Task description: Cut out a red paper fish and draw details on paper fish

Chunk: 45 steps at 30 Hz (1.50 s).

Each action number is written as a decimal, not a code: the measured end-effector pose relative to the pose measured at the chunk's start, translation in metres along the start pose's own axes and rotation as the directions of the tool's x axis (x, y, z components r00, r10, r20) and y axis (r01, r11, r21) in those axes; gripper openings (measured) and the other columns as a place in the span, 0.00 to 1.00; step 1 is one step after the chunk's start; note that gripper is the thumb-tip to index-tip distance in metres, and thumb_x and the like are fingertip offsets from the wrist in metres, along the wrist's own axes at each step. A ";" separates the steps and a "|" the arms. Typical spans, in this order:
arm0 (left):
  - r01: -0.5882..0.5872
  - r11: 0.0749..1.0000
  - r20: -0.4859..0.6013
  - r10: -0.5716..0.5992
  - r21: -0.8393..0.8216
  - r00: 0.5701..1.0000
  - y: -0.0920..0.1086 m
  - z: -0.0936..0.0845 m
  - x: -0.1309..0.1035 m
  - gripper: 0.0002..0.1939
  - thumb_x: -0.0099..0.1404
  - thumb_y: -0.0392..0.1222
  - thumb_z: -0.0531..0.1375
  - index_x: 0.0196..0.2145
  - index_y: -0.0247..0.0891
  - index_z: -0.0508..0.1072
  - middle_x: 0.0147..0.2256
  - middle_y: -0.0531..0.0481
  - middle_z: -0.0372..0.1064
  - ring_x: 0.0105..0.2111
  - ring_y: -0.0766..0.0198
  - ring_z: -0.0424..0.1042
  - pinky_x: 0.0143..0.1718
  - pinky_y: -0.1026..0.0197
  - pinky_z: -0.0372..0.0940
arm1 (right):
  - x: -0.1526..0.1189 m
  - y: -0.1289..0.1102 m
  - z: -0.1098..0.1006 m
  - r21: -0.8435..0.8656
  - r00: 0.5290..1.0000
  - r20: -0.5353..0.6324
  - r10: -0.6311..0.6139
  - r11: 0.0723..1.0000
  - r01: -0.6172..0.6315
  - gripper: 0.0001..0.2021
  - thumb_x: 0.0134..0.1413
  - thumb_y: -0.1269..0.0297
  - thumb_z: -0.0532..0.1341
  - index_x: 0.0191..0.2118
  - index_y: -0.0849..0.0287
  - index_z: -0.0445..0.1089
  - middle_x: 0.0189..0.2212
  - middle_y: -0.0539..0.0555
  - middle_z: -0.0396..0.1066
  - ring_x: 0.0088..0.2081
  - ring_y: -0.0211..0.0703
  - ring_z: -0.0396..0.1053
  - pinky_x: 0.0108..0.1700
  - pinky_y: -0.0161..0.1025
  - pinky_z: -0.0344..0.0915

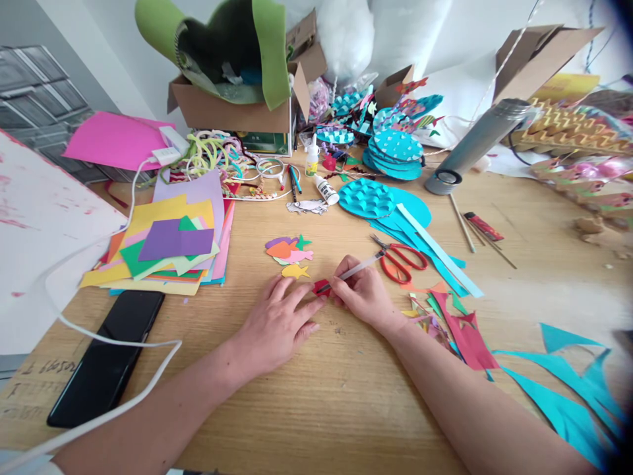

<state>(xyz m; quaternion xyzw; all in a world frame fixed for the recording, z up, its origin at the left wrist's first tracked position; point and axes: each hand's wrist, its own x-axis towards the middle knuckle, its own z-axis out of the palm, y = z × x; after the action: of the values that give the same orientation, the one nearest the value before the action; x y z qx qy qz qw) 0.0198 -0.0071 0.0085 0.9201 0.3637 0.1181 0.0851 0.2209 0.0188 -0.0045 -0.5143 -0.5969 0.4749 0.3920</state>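
Note:
My right hand (pixel 363 293) is closed around a pen (pixel 360 265) with a pale, see-through barrel. Its tip meets a small red paper piece (pixel 322 287) on the wooden table. My left hand (pixel 279 320) lies flat, fingers spread, with fingertips at the red piece's left edge. Just beyond the fingers is a yellow paper fish (pixel 295 271). Behind it several paper cut-outs overlap, among them an orange fish (pixel 281 250), a pink fish (pixel 300 256) and a green star (pixel 303 242). Red-handled scissors (pixel 403 259) rest open beyond my right hand.
Stacked coloured paper (pixel 173 244) and a black phone (pixel 109 359) lie left, with a white cable (pixel 163 359) crossing the phone. Red and blue paper scraps (pixel 475 340) are at right. Glue bottles (pixel 326 190), blue scalloped discs (pixel 366 198) and a grey tumbler (pixel 477 146) stand or lie farther back.

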 end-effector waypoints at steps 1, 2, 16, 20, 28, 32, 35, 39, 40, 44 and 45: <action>0.000 1.000 -0.001 0.000 -0.001 1.000 0.000 0.000 0.000 0.21 0.69 0.45 0.53 0.59 0.47 0.64 0.56 0.48 0.61 0.55 0.50 0.55 0.60 0.41 0.52 | 0.000 -0.001 0.000 0.005 1.000 -0.009 -0.002 1.000 0.002 0.07 0.51 0.68 0.59 0.27 0.55 0.59 0.14 0.45 0.64 0.16 0.36 0.63 0.18 0.32 0.54; 0.000 1.000 -0.002 0.000 -0.001 1.000 0.000 0.000 0.000 0.21 0.69 0.45 0.53 0.59 0.47 0.64 0.56 0.48 0.61 0.56 0.50 0.55 0.60 0.41 0.52 | -0.001 -0.002 0.000 0.012 1.000 -0.025 -0.007 1.000 0.008 0.07 0.51 0.67 0.59 0.27 0.55 0.59 0.15 0.46 0.64 0.16 0.36 0.62 0.18 0.32 0.54; 0.039 0.998 -0.045 -0.036 0.053 0.998 0.003 0.004 -0.002 0.25 0.68 0.54 0.52 0.59 0.44 0.65 0.54 0.39 0.57 0.57 0.46 0.53 0.59 0.38 0.54 | -0.008 -0.005 0.005 -0.269 0.914 -0.244 -0.324 0.928 0.257 0.05 0.56 0.67 0.59 0.31 0.56 0.62 0.24 0.49 0.66 0.23 0.37 0.68 0.20 0.32 0.61; 0.072 0.995 -0.073 -0.067 0.072 0.995 0.008 0.007 0.003 0.25 0.68 0.54 0.51 0.59 0.43 0.65 0.54 0.39 0.57 0.57 0.44 0.53 0.59 0.37 0.52 | -0.009 -0.004 0.007 -0.299 0.889 -0.280 -0.363 0.913 0.279 0.04 0.57 0.67 0.59 0.32 0.56 0.62 0.26 0.49 0.66 0.26 0.38 0.70 0.20 0.30 0.61; 0.071 0.997 -0.098 -0.067 0.039 0.993 0.009 0.007 0.007 0.28 0.68 0.57 0.50 0.60 0.41 0.63 0.55 0.39 0.59 0.58 0.44 0.53 0.58 0.38 0.54 | -0.006 -0.002 0.007 -0.146 0.928 -0.285 -0.240 0.968 0.205 0.04 0.57 0.66 0.60 0.32 0.56 0.64 0.25 0.48 0.66 0.24 0.37 0.68 0.23 0.33 0.63; 0.031 0.999 -0.100 -0.032 -0.013 0.994 0.011 0.004 0.002 0.30 0.68 0.58 0.50 0.59 0.37 0.64 0.58 0.41 0.59 0.52 0.48 0.58 0.53 0.45 0.61 | -0.005 -0.002 0.005 -0.047 0.951 -0.264 -0.159 0.987 0.152 0.04 0.55 0.66 0.61 0.31 0.57 0.65 0.23 0.49 0.67 0.22 0.38 0.65 0.23 0.35 0.62; 0.006 1.000 -0.089 -0.008 -0.017 0.996 0.013 0.004 -0.001 0.29 0.68 0.58 0.50 0.58 0.35 0.65 0.59 0.42 0.60 0.51 0.49 0.59 0.52 0.46 0.62 | -0.003 -0.003 0.003 0.052 0.965 -0.250 -0.082 0.994 0.098 0.06 0.53 0.64 0.62 0.30 0.57 0.64 0.22 0.49 0.66 0.21 0.38 0.65 0.22 0.35 0.63; -0.016 1.000 -0.047 0.016 -0.007 0.999 0.015 0.006 -0.002 0.29 0.69 0.57 0.50 0.60 0.35 0.63 0.60 0.45 0.60 0.52 0.49 0.59 0.52 0.48 0.61 | -0.001 -0.005 0.002 0.146 0.975 -0.219 0.027 0.989 0.006 0.09 0.51 0.61 0.63 0.28 0.56 0.63 0.20 0.48 0.66 0.19 0.38 0.66 0.21 0.35 0.63; -0.023 1.000 -0.028 0.023 -0.004 0.999 0.015 0.006 -0.002 0.29 0.69 0.56 0.49 0.61 0.36 0.62 0.60 0.46 0.60 0.53 0.49 0.58 0.52 0.48 0.61 | 0.000 -0.006 0.002 0.163 0.976 -0.211 0.047 0.987 -0.012 0.09 0.50 0.61 0.64 0.27 0.56 0.62 0.19 0.47 0.66 0.19 0.38 0.66 0.20 0.35 0.63; -0.039 0.999 0.042 0.039 -0.002 0.998 0.013 0.005 -0.004 0.27 0.70 0.55 0.49 0.61 0.39 0.60 0.61 0.48 0.59 0.56 0.49 0.57 0.54 0.47 0.58 | 0.000 -0.008 0.001 0.192 0.980 -0.183 0.083 0.980 -0.048 0.10 0.50 0.61 0.63 0.26 0.56 0.61 0.16 0.46 0.66 0.16 0.37 0.64 0.18 0.33 0.60; -0.039 0.999 0.054 0.039 -0.007 0.998 0.013 0.005 -0.004 0.27 0.70 0.55 0.48 0.61 0.39 0.60 0.61 0.49 0.59 0.57 0.49 0.56 0.55 0.47 0.57 | -0.001 -0.009 0.000 0.190 0.981 -0.175 0.090 0.980 -0.056 0.10 0.50 0.61 0.63 0.26 0.56 0.60 0.16 0.46 0.65 0.16 0.37 0.64 0.17 0.32 0.60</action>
<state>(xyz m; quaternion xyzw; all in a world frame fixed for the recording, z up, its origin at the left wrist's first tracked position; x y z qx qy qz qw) 0.0266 -0.0194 0.0064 0.9295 0.3430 0.0959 0.0952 0.2185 0.0180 0.0039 -0.5387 -0.4926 0.4931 0.4734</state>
